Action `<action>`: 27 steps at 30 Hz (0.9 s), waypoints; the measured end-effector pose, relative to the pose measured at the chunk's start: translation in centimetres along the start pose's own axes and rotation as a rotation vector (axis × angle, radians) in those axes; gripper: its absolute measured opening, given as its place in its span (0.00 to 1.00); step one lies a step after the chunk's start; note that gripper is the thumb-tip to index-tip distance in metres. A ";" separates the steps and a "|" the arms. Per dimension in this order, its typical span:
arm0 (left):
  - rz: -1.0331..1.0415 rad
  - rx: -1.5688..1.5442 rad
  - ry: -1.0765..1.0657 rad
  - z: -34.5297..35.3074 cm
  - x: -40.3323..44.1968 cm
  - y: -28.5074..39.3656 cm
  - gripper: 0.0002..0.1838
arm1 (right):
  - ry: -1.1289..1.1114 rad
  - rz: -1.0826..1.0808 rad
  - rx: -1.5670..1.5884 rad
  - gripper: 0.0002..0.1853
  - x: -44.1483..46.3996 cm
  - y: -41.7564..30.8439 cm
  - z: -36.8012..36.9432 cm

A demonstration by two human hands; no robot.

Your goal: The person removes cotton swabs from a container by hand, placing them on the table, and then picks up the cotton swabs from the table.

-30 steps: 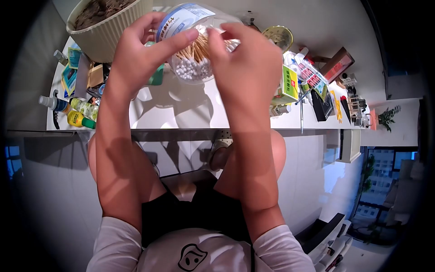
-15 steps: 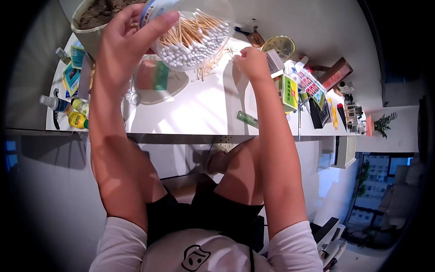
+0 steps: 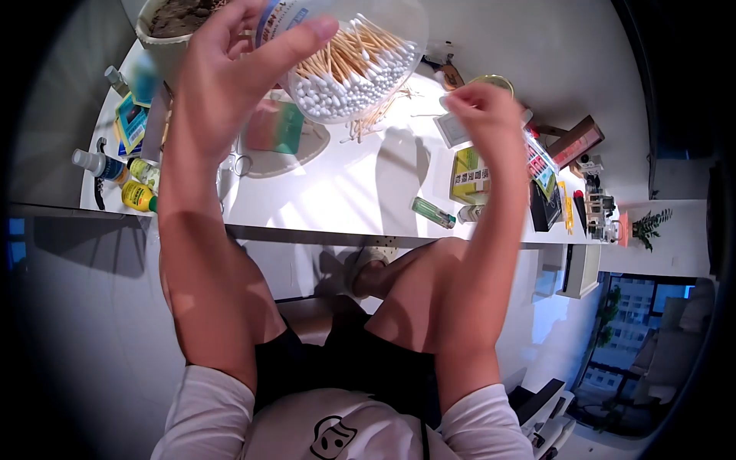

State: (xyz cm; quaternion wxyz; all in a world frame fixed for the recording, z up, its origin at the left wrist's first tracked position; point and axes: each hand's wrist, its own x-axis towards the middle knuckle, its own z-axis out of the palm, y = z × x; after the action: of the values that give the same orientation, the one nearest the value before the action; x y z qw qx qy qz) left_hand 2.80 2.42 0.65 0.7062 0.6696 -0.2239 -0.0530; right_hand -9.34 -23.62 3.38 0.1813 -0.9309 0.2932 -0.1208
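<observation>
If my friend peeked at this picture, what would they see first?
Probably the clear tub full of cotton swabs, up at the top middle in the left hand. Next might come the loose swabs scattered on the white table, just below the tub in the picture, and the pink-and-green block to their left.

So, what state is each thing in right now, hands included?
Left hand: gripping the cotton-swab tub
Cotton-swab tub: raised, tilted, swabs inside
Right hand: fingers curled, grasp unclear
Loose cotton swabs: lying on the white table
Yellow bottle: green cap on
Green cylinder: lying down
Flowerpot: soil inside
</observation>
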 end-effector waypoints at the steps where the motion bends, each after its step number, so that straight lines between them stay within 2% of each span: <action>1: 0.010 0.004 0.007 0.1 0.1 -0.2 0.28 | 0.091 -0.146 0.132 0.13 -1.6 -0.7 -2.0; 3: 0.006 0.023 -0.002 0.0 0.3 -0.5 0.27 | 0.098 -0.314 0.221 0.14 -4.2 -3.6 -6.1; 5: 0.001 0.036 -0.014 0.2 0.3 -0.8 0.26 | 0.091 -0.355 0.233 0.13 -5.6 -5.5 -6.4; 7: -0.019 -0.052 -0.049 0.6 0.2 -1.0 0.24 | 0.198 -0.494 0.054 0.11 -6.2 -7.2 -5.1; 8: -0.017 -0.053 -0.051 0.9 0.2 -1.0 0.24 | 0.237 -0.492 -0.046 0.10 -5.8 -7.6 -3.9; 11: 0.038 -0.103 -0.113 1.1 0.1 -0.9 0.24 | 0.160 -0.347 -0.262 0.10 -5.3 -9.6 -2.2; 15: 0.073 -0.072 -0.119 1.3 0.2 -0.9 0.24 | 0.269 -0.393 -0.299 0.09 -3.9 -9.3 -0.3; 18: 0.061 -0.075 -0.108 1.1 0.3 -1.1 0.24 | 0.391 -0.439 -0.229 0.10 -3.3 -9.0 0.9; 21: 0.047 -0.079 -0.067 1.0 0.1 -1.0 0.25 | 0.577 -0.524 0.165 0.12 -2.7 -7.5 0.9; 23: 0.036 -0.079 -0.032 0.9 0.0 -1.0 0.25 | 0.531 -0.325 0.414 0.09 -1.9 -5.7 0.6; 25: 0.076 -0.036 -0.040 0.8 0.2 -1.2 0.26 | 0.421 -0.248 0.301 0.08 -0.2 -2.3 1.5; 27: 0.042 -0.061 -0.035 0.9 0.2 -1.2 0.26 | 0.211 -0.232 -0.079 0.11 2.6 3.6 5.3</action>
State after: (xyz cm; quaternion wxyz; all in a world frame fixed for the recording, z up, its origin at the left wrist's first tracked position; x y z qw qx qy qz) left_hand 2.91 1.38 -0.42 0.7234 0.6417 -0.2483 -0.0567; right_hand -7.31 -26.49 -2.60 0.0975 -0.9471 0.2055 -0.2266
